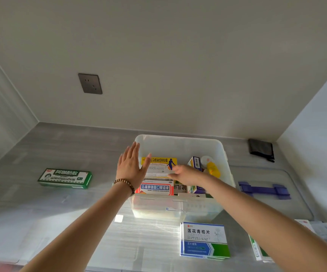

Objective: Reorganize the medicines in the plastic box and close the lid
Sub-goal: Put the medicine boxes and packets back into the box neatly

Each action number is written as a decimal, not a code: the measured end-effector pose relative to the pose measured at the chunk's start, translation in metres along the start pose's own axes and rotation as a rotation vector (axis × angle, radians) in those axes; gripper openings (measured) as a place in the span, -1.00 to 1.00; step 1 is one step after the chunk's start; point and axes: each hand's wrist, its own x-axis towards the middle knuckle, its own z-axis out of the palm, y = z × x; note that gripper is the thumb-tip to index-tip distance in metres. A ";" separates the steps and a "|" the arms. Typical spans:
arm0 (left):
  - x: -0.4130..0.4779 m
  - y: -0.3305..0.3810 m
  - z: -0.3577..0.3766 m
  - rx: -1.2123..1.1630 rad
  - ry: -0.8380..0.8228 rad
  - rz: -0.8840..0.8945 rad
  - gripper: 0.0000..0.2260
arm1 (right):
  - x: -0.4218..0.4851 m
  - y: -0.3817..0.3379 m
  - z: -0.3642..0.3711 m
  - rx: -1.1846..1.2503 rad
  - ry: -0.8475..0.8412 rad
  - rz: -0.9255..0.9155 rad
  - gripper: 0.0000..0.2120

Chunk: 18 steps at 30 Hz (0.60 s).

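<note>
A clear plastic box [180,143] stands open on the grey counter, with several medicine cartons inside. A yellow and white carton [159,163] stands upright at the back, and a red and blue carton [155,188] sits at the front. A yellow bottle [213,169] leans on the right side. My left hand [131,166] is flat with fingers spread, above the box's left edge. My right hand [186,174] reaches into the box, its fingers on a pale carton [156,175] below the yellow one. The clear lid [266,174] with its purple handle [263,190] lies flat to the right.
A green carton [65,178] lies on the counter to the left. A blue and white carton [205,240] lies in front of the box, and more cartons [261,250] sit at the right edge. A dark pouch [261,149] rests in the back right corner. A wall socket [90,83] is above.
</note>
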 end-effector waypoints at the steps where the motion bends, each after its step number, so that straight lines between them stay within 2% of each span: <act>1: -0.004 0.003 -0.002 0.016 0.021 0.038 -0.21 | -0.014 0.000 -0.008 0.065 0.046 -0.037 -0.54; 4: -0.024 0.018 -0.007 0.021 0.058 0.139 -0.26 | -0.066 0.008 -0.027 0.114 0.236 -0.157 -0.55; 7: -0.052 0.040 -0.006 0.040 0.078 0.271 -0.41 | -0.107 0.033 -0.029 0.067 0.411 -0.241 -0.59; 10: -0.084 0.058 0.002 -0.020 0.118 0.358 -0.58 | -0.140 0.063 -0.017 0.044 0.581 -0.301 -0.54; 15: -0.134 0.063 0.032 -0.094 0.107 0.385 -0.68 | -0.176 0.115 0.023 0.208 0.760 -0.219 -0.48; 18: -0.151 0.058 0.058 -0.112 -0.049 0.225 -0.68 | -0.179 0.135 0.057 0.393 0.685 -0.077 -0.48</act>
